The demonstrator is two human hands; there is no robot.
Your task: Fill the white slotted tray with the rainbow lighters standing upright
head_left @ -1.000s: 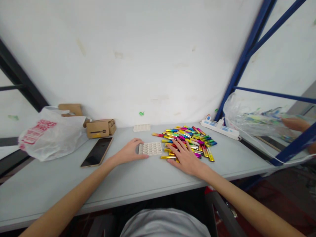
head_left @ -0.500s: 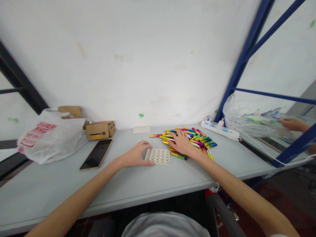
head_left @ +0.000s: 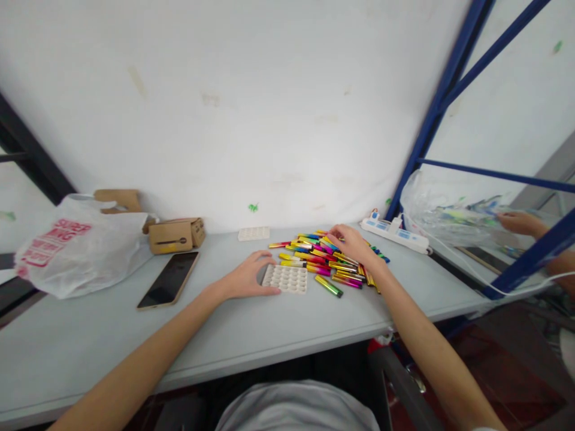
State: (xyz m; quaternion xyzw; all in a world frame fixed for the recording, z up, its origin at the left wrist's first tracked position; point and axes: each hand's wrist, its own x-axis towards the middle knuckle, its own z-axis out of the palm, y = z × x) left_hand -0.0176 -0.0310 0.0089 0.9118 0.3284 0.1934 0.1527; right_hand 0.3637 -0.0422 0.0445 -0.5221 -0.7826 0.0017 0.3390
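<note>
Two bare hands work over a grey table [head_left: 242,341], with a pale near tray [head_left: 288,279], patterned with rows of round cells, lying flat between them. At the left end of the near tray is the left hand [head_left: 247,276], its thumb and fingers curved wide apart in a C; the thumb is on the front edge and the fingers are by the back corner, so it grips only that end, loosely. To the right of the near tray and behind it spreads a heap of shiny tubes [head_left: 309,256] in yellow, red, magenta, green and blue. One yellow-and-green tube [head_left: 329,286] lies apart from the heap, just right of the near tray. Farther right and beyond the near tray, the right hand [head_left: 353,244] reaches onto the heap with bent fingers pointing down; whether they have hold of a tube I cannot tell.

Behind the near tray, by the wall, sits a similar far tray [head_left: 254,233]. Left of the near tray lie a dark phone [head_left: 168,280], a cardboard box [head_left: 175,235] and a white bag [head_left: 83,248] with red print. Well to its right are a power strip [head_left: 398,235] and a co-worker's hand [head_left: 521,223] at a clear plastic bag [head_left: 449,212].
</note>
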